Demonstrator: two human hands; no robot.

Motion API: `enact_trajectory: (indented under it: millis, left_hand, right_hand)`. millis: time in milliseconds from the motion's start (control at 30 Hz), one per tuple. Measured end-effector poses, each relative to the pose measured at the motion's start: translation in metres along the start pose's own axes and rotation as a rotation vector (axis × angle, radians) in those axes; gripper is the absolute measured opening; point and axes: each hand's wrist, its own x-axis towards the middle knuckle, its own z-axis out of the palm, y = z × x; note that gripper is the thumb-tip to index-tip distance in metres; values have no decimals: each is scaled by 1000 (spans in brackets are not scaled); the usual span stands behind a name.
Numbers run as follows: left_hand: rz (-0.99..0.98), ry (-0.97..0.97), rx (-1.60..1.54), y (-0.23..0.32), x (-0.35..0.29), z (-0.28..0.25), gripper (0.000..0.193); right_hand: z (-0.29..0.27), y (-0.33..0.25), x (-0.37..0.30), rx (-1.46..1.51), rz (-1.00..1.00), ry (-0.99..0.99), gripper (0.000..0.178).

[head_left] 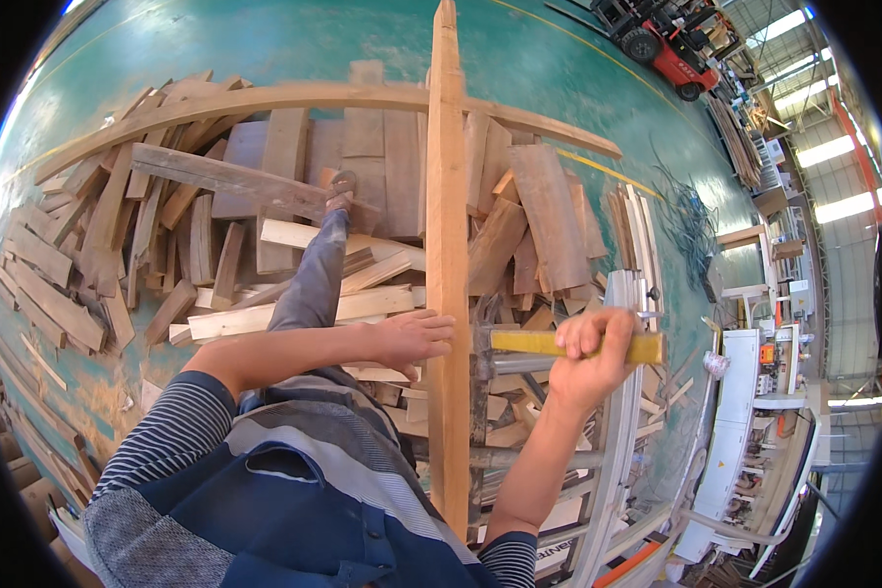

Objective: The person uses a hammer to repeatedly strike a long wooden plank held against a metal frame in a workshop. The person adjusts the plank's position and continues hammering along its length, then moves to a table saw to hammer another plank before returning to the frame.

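Observation:
A long squared wooden beam (448,196) runs away from me, from beside my body to the far edge of the view. My left hand (416,340) rests against its left side, fingers stretched out with the tips over the top face. To the right of the beam, my right hand (596,355) is closed around a straight yellow bar (524,341). The bar lies crosswise, its left end near the beam and its squared right end sticking out past my fist. Whether it is a tool's handle I cannot tell.
Scrap boards (98,230) lie heaped ahead and left, with a long curved plank (265,96) across them. My foot (341,188) stands among the boards. A metal frame (608,461) is at right. Farther off are a red forklift (681,64) and a white machine (730,441).

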Motion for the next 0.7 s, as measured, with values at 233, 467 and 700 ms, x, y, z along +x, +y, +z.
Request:
enact_trajectory:
  millis: [233,467,700]
  left_hand:
    - [145,-94,199,-94,78,-1,85]
    - [166,-278,99,-132,106,8,72]
    - [218,-87,48,-139,97,14,62]
  right_hand:
    - [74,106,164,-234,275,-119,36]
    - [132,227,295,-434,495,-291,37]
    - [154,274,319,-514,677,-546,33]
